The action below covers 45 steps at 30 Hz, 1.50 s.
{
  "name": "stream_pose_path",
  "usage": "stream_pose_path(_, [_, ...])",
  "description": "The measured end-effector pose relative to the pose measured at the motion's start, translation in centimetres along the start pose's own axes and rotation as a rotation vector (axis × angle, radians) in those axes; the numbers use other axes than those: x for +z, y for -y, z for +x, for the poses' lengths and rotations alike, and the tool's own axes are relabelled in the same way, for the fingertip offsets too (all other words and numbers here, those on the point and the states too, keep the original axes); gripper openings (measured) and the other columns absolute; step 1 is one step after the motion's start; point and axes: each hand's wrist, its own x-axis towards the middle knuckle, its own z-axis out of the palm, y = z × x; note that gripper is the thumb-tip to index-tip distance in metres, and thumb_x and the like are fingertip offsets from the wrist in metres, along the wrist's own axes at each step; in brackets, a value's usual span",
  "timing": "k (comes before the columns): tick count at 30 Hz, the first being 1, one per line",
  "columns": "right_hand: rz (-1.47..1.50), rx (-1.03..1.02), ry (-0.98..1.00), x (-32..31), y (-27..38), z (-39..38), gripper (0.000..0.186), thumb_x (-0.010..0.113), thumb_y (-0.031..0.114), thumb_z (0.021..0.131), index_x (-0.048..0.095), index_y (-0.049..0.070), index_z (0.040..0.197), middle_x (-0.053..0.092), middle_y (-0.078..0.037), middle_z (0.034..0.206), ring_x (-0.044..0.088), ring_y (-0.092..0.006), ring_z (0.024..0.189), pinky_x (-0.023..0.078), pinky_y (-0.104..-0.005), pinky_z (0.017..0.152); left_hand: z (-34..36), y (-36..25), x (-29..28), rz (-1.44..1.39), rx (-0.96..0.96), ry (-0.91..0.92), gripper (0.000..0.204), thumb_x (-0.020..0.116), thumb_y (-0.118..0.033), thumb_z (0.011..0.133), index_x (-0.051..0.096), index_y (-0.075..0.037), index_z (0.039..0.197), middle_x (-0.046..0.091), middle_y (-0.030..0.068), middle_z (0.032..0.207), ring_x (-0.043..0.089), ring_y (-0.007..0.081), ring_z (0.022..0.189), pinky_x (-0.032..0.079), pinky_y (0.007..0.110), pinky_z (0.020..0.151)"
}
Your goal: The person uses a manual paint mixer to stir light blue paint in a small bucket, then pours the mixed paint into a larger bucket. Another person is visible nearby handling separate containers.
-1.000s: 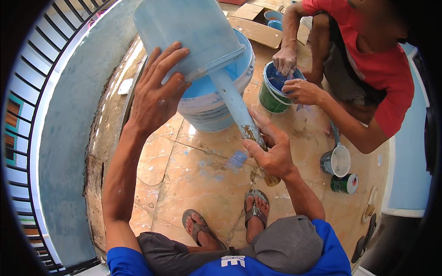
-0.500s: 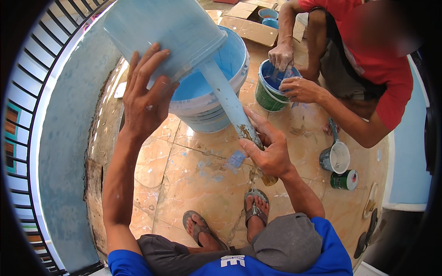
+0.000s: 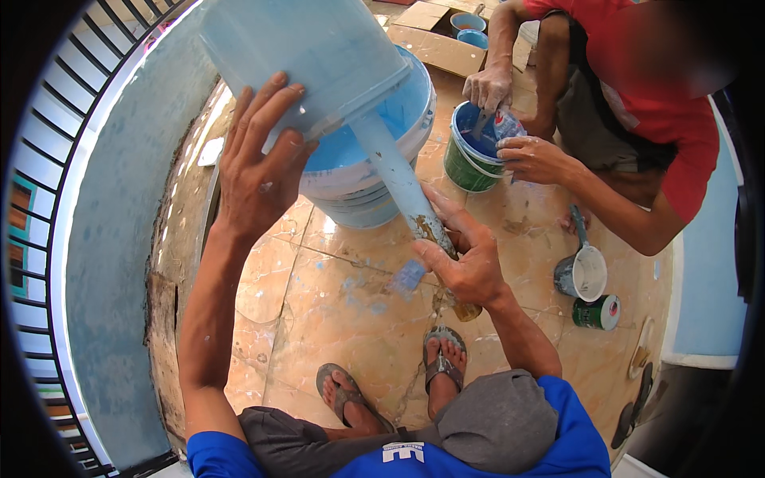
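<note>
Tilting a pale-blue bucket (image 3: 307, 52) over the paint pail (image 3: 374, 171), the left hand (image 3: 259, 171) lay spread flat against it while the right hand (image 3: 470, 259) gripped a paint-coated stick (image 3: 398, 179).

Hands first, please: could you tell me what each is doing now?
Left hand: open, palm pressed on the tilted blue bucket.
Right hand: closed around the paint-coated stick.
</note>
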Motion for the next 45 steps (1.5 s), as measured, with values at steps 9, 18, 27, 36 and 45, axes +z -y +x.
stream_pose_path(9, [-0.02, -0.003, -0.012, 0.0, 0.1, 0.1, 0.07, 0.074, 0.002, 0.092, 0.047, 0.001, 0.156, 0.066, -0.019, 0.138, 0.067, -0.0193, 0.118, 0.056, -0.0335, 0.099, -0.5, 0.7, 0.3, -0.032, -0.059, -0.021, 0.026, 0.086, -0.009, 0.081, 0.06, -0.005, 0.082, 0.058, 0.0117, 0.147, 0.048, 0.0339, 0.147, 0.044, 0.057, 0.121])
stream_pose_path(18, [0.083, -0.012, 0.002, 1.2, 1.3, 0.8, 0.072, 0.066, -0.004, 0.092, 0.04, -0.002, 0.159, 0.07, -0.02, 0.12, 0.065, -0.0117, 0.081, 0.056, -0.026, 0.067, -0.3, 6.4, -2.2, -0.553, -0.619, -0.441, 0.025, 0.071, -0.023, 0.102, 0.061, -0.003, 0.092, 0.051, 0.0165, 0.148, 0.057, 0.0295, 0.134, 0.053, 0.048, 0.11])
stream_pose_path(27, [0.113, -0.017, 0.145, 2.1, 2.7, 1.3, 0.078, 0.072, -0.004, 0.089, 0.041, 0.001, 0.16, 0.069, -0.017, 0.122, 0.069, -0.0129, 0.088, 0.058, -0.026, 0.068, -2.2, 9.5, -7.3, -0.817, -0.922, -0.653, 0.018, 0.065, -0.021, 0.106, 0.063, -0.006, 0.117, 0.069, 0.006, 0.119, 0.06, 0.0149, 0.12, 0.041, 0.039, 0.111])
stream_pose_path(36, [-0.337, 0.037, 0.056, -4.3, 9.9, 1.1, 0.066, 0.071, -0.005, 0.085, 0.051, -0.002, 0.148, 0.07, -0.016, 0.119, 0.07, -0.0159, 0.094, 0.059, -0.0313, 0.08, -14.4, 12.8, -11.0, -0.958, -1.466, -0.811, 0.058, 0.057, -0.035, 0.109, 0.042, -0.001, 0.153, 0.041, 0.0156, 0.155, 0.037, 0.0344, 0.147, 0.039, 0.062, 0.118])
stream_pose_path(45, [-1.503, -0.158, 0.552, -7.0, 19.9, 11.9, 0.059, 0.079, 0.008, 0.078, 0.062, 0.01, 0.135, 0.071, -0.015, 0.104, 0.068, -0.0339, 0.095, 0.051, -0.0466, 0.09, -33.3, 7.5, -5.5, -0.857, -1.867, -0.824, 0.049, 0.064, -0.036, 0.103, 0.054, -0.005, 0.14, 0.056, 0.0128, 0.142, 0.053, 0.0284, 0.134, 0.05, 0.058, 0.105])
